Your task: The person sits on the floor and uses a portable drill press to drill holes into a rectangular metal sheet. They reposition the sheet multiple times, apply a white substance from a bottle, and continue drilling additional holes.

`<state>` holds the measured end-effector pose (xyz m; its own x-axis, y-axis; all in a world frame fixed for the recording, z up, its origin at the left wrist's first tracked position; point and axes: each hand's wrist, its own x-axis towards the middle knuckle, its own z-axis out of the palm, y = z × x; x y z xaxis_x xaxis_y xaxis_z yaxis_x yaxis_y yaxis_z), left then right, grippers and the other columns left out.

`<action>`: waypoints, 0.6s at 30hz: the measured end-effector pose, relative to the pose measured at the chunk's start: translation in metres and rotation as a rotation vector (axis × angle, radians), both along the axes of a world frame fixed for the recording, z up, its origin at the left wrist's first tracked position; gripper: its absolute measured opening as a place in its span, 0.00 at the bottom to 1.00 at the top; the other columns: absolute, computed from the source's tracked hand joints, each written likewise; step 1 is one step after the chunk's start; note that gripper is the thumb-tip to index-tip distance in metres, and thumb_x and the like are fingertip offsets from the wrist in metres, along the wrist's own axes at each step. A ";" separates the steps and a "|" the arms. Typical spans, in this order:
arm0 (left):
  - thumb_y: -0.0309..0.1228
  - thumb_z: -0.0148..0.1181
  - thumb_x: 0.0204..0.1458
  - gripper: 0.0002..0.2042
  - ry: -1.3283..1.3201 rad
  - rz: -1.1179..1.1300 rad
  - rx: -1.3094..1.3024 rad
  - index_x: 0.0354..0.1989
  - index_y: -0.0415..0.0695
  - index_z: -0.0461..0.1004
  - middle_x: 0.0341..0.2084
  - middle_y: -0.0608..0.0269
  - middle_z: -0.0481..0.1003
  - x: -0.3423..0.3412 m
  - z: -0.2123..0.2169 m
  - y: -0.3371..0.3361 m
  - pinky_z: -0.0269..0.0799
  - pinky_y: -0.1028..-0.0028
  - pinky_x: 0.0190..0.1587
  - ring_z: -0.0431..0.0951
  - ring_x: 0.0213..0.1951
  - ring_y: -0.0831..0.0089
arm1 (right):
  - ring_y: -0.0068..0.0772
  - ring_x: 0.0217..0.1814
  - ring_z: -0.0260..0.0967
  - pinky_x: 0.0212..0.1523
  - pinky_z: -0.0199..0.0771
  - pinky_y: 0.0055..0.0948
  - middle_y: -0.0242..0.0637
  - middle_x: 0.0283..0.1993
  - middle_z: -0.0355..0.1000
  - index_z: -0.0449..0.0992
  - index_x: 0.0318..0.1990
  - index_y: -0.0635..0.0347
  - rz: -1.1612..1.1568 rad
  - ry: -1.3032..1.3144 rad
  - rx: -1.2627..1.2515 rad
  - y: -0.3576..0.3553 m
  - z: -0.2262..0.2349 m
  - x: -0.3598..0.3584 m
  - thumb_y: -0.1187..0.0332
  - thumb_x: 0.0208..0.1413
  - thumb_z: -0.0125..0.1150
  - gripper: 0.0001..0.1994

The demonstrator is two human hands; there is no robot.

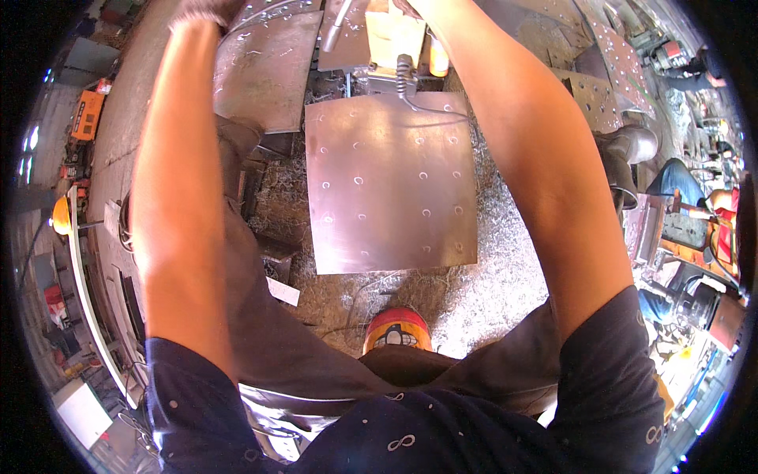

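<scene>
Both my bare forearms reach up to the top edge of the view. My left hand (pixel 201 11), in a worn glove, sits at the upper corner of a curved grey metal sheet (pixel 264 71); its fingers are cut off by the frame. Only the wrist of my right hand (pixel 410 6) shows, above a machine head with a grey lever (pixel 341 28) and a coiled cable (pixel 405 75). Under that machine lies a square steel plate (pixel 391 182) with rows of small drilled holes.
Metal shavings (pixel 489 292) cover the ground around the plate. A red-orange can (pixel 397 328) stands by my knees. More perforated sheets (pixel 620 63) lie at the upper right. Another person (pixel 687 186) crouches at the right. A yellow hard hat (pixel 61 215) hangs at the left.
</scene>
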<state>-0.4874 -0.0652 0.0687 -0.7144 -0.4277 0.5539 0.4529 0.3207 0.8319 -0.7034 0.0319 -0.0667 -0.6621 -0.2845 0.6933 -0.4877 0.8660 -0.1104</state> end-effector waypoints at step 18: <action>0.54 0.52 0.69 0.29 -0.861 0.089 -0.562 0.58 0.37 0.80 0.45 0.43 0.84 0.106 -0.070 0.000 0.77 0.55 0.55 0.84 0.47 0.50 | 0.50 0.40 0.88 0.39 0.84 0.49 0.52 0.42 0.84 0.74 0.58 0.67 0.215 -1.019 -0.783 0.045 0.045 0.120 0.56 0.73 0.54 0.21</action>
